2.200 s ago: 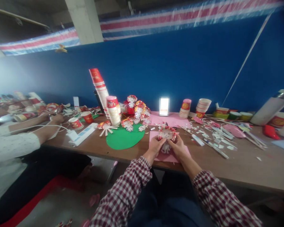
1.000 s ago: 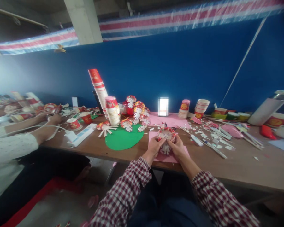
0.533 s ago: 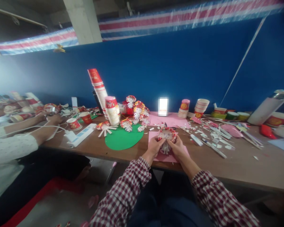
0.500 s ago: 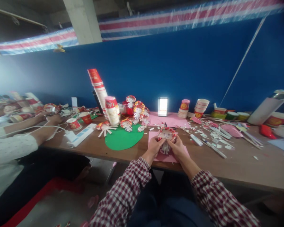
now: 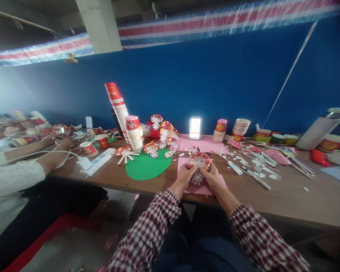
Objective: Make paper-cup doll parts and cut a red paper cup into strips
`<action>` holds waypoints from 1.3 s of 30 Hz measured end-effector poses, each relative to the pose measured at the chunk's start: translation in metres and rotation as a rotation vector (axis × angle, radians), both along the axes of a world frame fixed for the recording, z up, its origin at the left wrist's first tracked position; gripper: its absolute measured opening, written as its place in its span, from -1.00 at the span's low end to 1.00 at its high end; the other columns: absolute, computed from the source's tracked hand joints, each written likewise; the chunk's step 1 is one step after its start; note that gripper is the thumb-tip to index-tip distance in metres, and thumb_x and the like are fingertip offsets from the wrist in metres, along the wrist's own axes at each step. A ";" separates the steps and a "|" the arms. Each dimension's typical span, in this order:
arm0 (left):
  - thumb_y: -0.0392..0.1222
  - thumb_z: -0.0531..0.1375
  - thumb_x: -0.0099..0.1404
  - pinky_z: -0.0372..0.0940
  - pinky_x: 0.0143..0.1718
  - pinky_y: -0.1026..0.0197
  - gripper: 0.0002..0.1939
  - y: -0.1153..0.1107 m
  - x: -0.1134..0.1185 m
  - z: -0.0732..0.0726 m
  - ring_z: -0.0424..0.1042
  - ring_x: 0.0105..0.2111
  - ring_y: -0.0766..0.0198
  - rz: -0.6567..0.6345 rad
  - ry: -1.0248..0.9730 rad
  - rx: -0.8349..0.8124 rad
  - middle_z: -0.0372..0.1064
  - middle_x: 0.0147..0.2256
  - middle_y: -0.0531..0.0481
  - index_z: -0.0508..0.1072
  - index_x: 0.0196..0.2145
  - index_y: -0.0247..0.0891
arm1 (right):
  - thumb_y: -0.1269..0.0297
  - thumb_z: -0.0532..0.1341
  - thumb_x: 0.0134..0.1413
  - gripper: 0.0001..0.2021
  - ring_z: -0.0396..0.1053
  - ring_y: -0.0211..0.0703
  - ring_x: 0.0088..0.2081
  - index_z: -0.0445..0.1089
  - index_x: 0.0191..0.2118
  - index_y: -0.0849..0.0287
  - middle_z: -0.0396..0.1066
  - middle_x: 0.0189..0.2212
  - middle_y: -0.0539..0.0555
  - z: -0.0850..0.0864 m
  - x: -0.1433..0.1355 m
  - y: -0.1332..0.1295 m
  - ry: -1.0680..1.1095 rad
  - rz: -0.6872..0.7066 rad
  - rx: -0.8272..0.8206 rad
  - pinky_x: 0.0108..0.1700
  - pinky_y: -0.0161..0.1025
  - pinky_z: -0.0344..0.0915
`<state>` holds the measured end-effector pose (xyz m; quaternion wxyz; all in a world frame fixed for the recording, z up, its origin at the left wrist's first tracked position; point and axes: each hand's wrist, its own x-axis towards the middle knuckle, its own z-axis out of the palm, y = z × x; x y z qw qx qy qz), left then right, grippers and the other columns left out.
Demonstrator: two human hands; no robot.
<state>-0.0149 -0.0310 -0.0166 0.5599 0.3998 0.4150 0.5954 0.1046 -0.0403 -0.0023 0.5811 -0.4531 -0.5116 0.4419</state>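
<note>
Your left hand [image 5: 184, 174] and right hand [image 5: 213, 176] both pinch the paper doll [image 5: 199, 163] at its lower edges over the pink sheet [image 5: 187, 187] at 12 o'clock on the counter [image 5: 286, 196]; it looks light and flimsy, so hold its edges gently.

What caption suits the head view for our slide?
Both hands, left hand and right hand, hold a paper-cup doll over pink paper.
</note>
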 end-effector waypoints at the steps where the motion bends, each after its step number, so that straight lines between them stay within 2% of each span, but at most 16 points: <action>1: -0.10 0.37 -0.09 0.31 -0.53 0.35 -0.70 0.000 0.000 -0.001 0.39 -0.59 0.36 -0.003 0.008 -0.002 0.42 -0.59 0.03 0.48 -0.43 -0.34 | 0.22 0.27 -0.23 -0.65 0.39 -0.16 -0.38 0.29 -0.21 0.10 0.42 -0.37 -0.01 0.000 0.000 0.000 -0.005 -0.002 0.000 -0.31 -0.24 0.36; 12: -0.15 0.36 -0.08 0.31 -0.47 0.33 -0.71 0.002 0.000 -0.002 0.41 -0.53 0.35 -0.044 0.018 0.062 0.48 -0.47 -0.03 0.50 -0.38 -0.35 | 0.21 0.27 -0.18 -0.64 0.40 -0.15 -0.31 0.29 -0.16 0.07 0.41 -0.32 -0.02 -0.011 0.003 0.009 0.006 -0.049 0.046 -0.24 -0.22 0.37; 20: -0.12 0.35 -0.07 0.31 -0.46 0.32 -0.70 0.001 0.001 -0.002 0.40 -0.54 0.35 -0.060 -0.010 0.060 0.46 -0.49 -0.04 0.51 -0.38 -0.37 | 0.22 0.28 -0.19 -0.64 0.40 -0.15 -0.33 0.30 -0.17 0.07 0.43 -0.33 -0.02 -0.008 0.001 0.005 0.016 -0.033 0.016 -0.28 -0.24 0.37; 27: -0.13 0.35 -0.07 0.30 -0.47 0.33 -0.71 0.001 0.000 0.000 0.39 -0.54 0.35 -0.072 -0.009 0.072 0.46 -0.50 -0.03 0.51 -0.38 -0.36 | 0.21 0.28 -0.18 -0.63 0.41 -0.15 -0.33 0.30 -0.16 0.06 0.43 -0.32 -0.02 -0.012 0.002 0.009 -0.005 -0.046 0.048 -0.28 -0.25 0.38; 34: -0.15 0.33 -0.04 0.29 -0.48 0.35 -0.73 0.002 0.000 -0.004 0.37 -0.55 0.39 -0.093 0.000 0.079 0.45 -0.50 -0.01 0.51 -0.36 -0.35 | 0.22 0.27 -0.18 -0.64 0.42 -0.14 -0.32 0.28 -0.16 0.07 0.43 -0.31 0.01 -0.006 0.001 0.005 -0.008 -0.061 0.039 -0.26 -0.22 0.38; 39: -0.17 0.32 -0.03 0.28 -0.50 0.36 -0.74 0.003 0.000 -0.003 0.37 -0.57 0.39 -0.088 0.025 0.054 0.44 -0.52 0.00 0.51 -0.35 -0.34 | 0.22 0.26 -0.17 -0.66 0.41 -0.17 -0.36 0.29 -0.18 0.08 0.43 -0.34 -0.01 -0.005 0.002 0.004 -0.013 -0.062 0.032 -0.31 -0.26 0.37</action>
